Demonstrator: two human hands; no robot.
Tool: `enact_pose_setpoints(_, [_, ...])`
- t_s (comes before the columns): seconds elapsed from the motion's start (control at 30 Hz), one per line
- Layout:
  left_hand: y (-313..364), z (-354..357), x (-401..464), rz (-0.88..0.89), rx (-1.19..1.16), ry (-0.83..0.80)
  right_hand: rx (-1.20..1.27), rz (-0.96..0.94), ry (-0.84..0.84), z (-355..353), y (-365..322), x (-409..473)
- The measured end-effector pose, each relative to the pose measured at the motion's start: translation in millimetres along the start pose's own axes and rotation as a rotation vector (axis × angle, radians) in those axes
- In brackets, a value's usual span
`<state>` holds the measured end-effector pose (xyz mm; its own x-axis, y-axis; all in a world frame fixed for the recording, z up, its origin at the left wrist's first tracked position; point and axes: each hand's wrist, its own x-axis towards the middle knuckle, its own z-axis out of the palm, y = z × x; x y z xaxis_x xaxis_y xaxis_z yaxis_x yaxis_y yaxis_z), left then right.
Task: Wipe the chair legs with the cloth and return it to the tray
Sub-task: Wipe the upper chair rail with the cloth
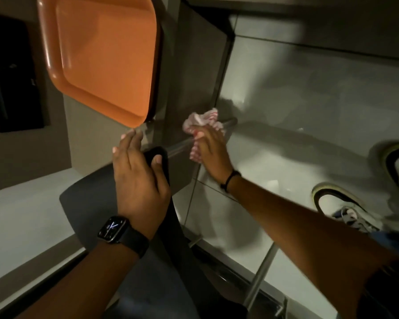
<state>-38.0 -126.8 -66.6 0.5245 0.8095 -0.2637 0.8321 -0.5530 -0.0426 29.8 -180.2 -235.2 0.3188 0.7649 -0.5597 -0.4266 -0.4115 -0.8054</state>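
Orange tray [101, 58] on bench [28, 203] holds nothing. Right hand [213, 149] fingers [199, 134] clench crumpled red-and-white cloth [202, 122] around metal chair leg [180, 146]. Left hand [137, 178] fingers [130, 140] extended together, thumb gripping dark chair edge [157, 150].

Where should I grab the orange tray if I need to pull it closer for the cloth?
Take the orange tray by its near rounded corner, the rim overhanging the counter edge just above the left hand. Come from below and in front; the raised lip there is clear, and that hand is nearest.
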Motion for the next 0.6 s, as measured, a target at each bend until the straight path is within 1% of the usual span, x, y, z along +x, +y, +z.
enact_pose_setpoints(0.1, [5.5, -0.9, 0.6, -0.021, -0.016, -0.013, 0.028, -0.285, 0.071, 36.7, -35.5, -50.1])
enact_pose_setpoints(0.17, [6.1, -1.4, 1.0, -0.033, -0.01, -0.013, 0.076, -0.355, 0.073, 45.2, -42.5, -49.8])
enact_pose_setpoints(0.23, [3.9, -0.9, 0.5, -0.02, -0.004, -0.01, -0.016, -0.334, 0.031, 42.1, -24.7, -32.8])
enact_pose_setpoints(0.3, [1.0, 0.9, 1.6, -0.011, 0.01, -0.002, -0.105, -0.173, 0.014, 33.3, 5.2, -1.3])
enact_pose_setpoints(0.4, [0.6, 4.0, 0.9, -0.018, 0.014, 0.022, -0.145, 0.097, -0.02, -0.9, 43.1, 51.3])
enact_pose_setpoints(0.47, [2.0, 5.1, 1.6, -0.015, 0.011, 0.037, -0.144, 0.182, -0.024, -15.8, 41.5, 63.2])
enact_pose_setpoints(0.53, [2.1, 5.3, 2.2, -0.026, 0.028, 0.043, -0.071, 0.162, 0.001, -8.1, 16.3, 40.8])
enact_pose_setpoints(0.6, [3.9, 3.8, 1.2, -0.039, 0.033, 0.04, 0.02, 0.004, 0.064, 17.5, -15.5, -5.4])
